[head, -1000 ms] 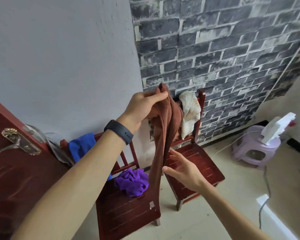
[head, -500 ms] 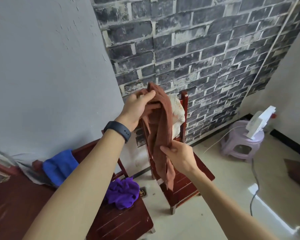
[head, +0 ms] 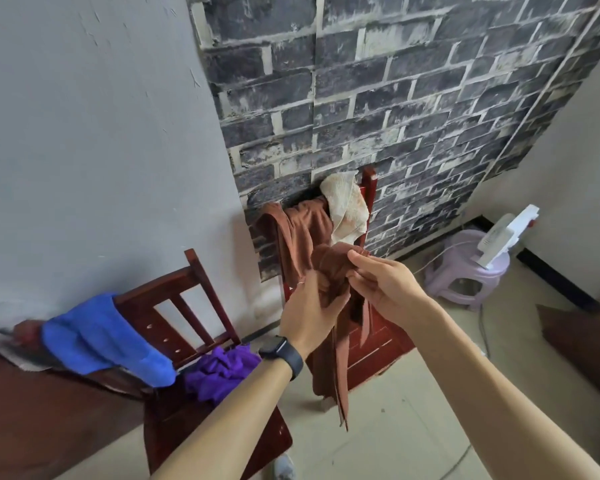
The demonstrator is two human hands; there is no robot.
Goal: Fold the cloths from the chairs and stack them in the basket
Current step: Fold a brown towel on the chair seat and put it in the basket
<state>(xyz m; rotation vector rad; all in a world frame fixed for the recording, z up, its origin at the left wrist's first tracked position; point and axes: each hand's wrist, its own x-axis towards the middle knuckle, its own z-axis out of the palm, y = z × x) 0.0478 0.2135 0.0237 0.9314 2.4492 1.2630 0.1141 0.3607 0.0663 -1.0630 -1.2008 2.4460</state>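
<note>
Step in hand: folding brown cloth [head: 329, 327] — both hands grip it in mid-air before the right chair [head: 368, 341], left hand [head: 309, 313] low, right hand [head: 381, 285] pinching the top. Next: find 2 corners, spread it. Basket not in view.

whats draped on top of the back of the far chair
A cream towel hangs over the far chair backrest, with a brown cloth beside it. The top rail under them is covered, and the held brown cloth hides part of the seat.

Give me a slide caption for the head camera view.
Both hands gather a brown cloth in front of two red chairs.
</note>
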